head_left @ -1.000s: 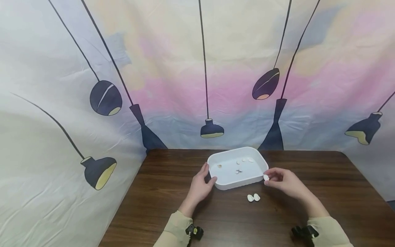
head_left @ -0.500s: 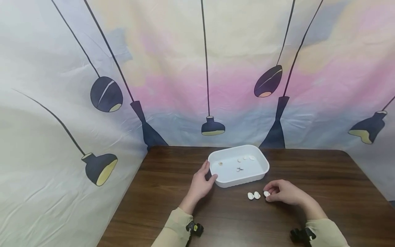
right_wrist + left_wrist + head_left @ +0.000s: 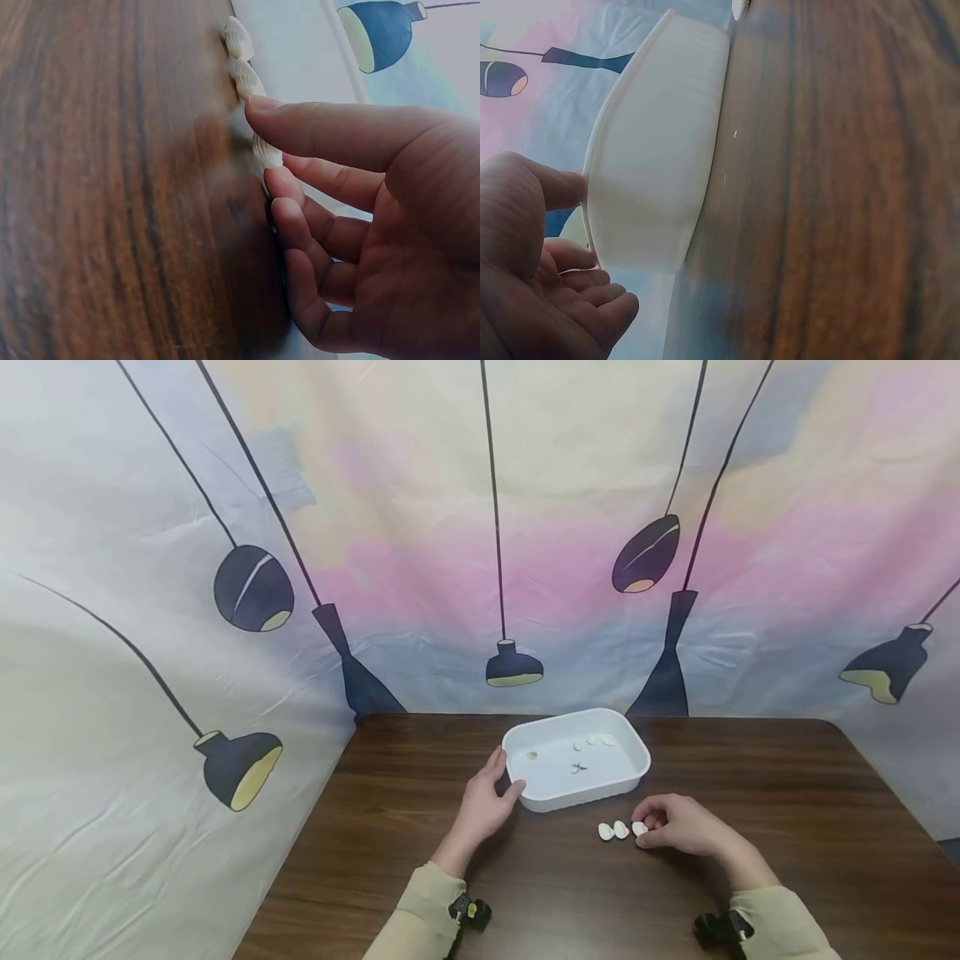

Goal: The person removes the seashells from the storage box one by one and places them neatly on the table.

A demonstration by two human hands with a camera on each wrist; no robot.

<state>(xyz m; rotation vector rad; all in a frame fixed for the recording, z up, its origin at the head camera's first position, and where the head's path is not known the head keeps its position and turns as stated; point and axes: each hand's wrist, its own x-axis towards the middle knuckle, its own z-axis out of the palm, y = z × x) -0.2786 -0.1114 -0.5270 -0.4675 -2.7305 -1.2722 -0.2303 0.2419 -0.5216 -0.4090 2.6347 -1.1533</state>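
Observation:
My right hand (image 3: 686, 825) pinches a small white seashell (image 3: 266, 152) between thumb and fingers, low at the tabletop. To its left, in the head view, two similar seashells (image 3: 606, 832) lie side by side on the wood; their ridges show in the right wrist view. The three form a short row in front of a white plastic tray (image 3: 585, 794). At the tray's left end, my left hand (image 3: 483, 803) holds its corner, the thumb on the near rim and the fingers along the left side. Several small shells (image 3: 608, 741) lie scattered inside the tray.
The brown wooden table (image 3: 420, 835) stretches around the tray and both hands. A hanging cloth (image 3: 435, 568) printed with dark lamps rises behind the table's far edge. Each sleeved wrist carries a small black camera (image 3: 472, 912).
My right hand has come down from beside the tray's right end to the tabletop, then slid slightly left, bringing its seashell beside the other two. The left hand keeps its place on the tray.

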